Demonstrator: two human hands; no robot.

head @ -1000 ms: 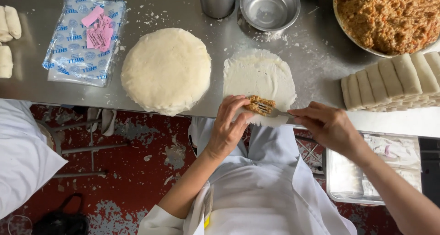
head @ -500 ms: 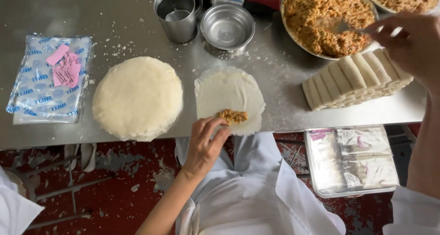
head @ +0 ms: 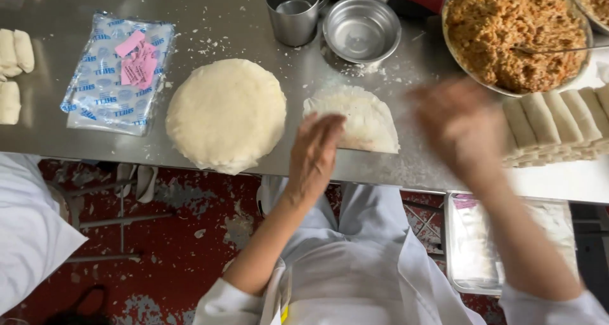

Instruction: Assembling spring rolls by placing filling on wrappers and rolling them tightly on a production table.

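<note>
Steel table (head: 76, 144), floured. Left hand (head: 315, 152) flat on near edge of single wrapper (head: 361, 119), fingers together, pressing it down by table's front edge. Right hand (head: 463, 125) blurred above table between wrapper and rolled pieces (head: 552, 125); fingers impossible to tell. Wrapper stack (head: 226, 114) just left.

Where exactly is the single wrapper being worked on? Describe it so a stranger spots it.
On the steel table, find the round stack of wrappers. Just right of it, below the empty steel bowl, lies the wrapper, under the left hand. It alone is one thin, folded sheet.
</note>
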